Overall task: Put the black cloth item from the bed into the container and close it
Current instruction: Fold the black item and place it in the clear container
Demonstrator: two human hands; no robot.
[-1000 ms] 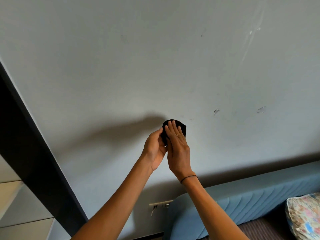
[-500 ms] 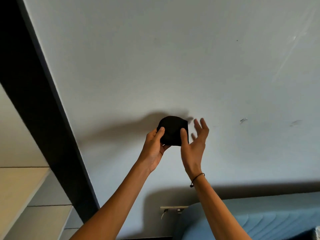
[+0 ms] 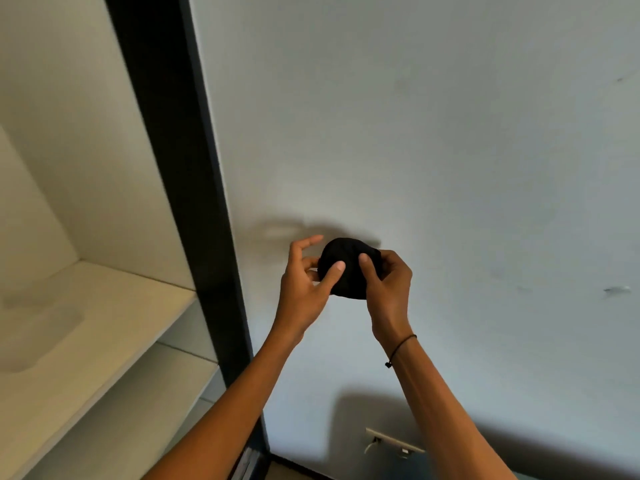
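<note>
1. Both hands hold a balled-up black cloth item (image 3: pixel 348 268) up in front of a pale grey wall (image 3: pixel 450 150).
2. Right hand (image 3: pixel 389 285) is curled round it — thumb pressing.
3. Left hand (image 3: pixel 304 282) pinches its edge, forefinger spread loose.
4. Cream wooden shelf (image 3: pixel 104 327) lies well left.

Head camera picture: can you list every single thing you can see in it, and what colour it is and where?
black cloth item: one, black, bunched into a ball, held up in front of the wall between both hands
container: one, clear plastic, blurry, on the upper shelf at far left
shelves: two boards showing, cream, left side
cabinet edge: one, black, upright strip between shelves and wall
wall: one, pale grey, with small scuffs
socket plate: one, white, low on the wall
wrist band: one, black, on the right wrist
left hand: one, gripping the cloth
right hand: one, gripping the cloth
</note>
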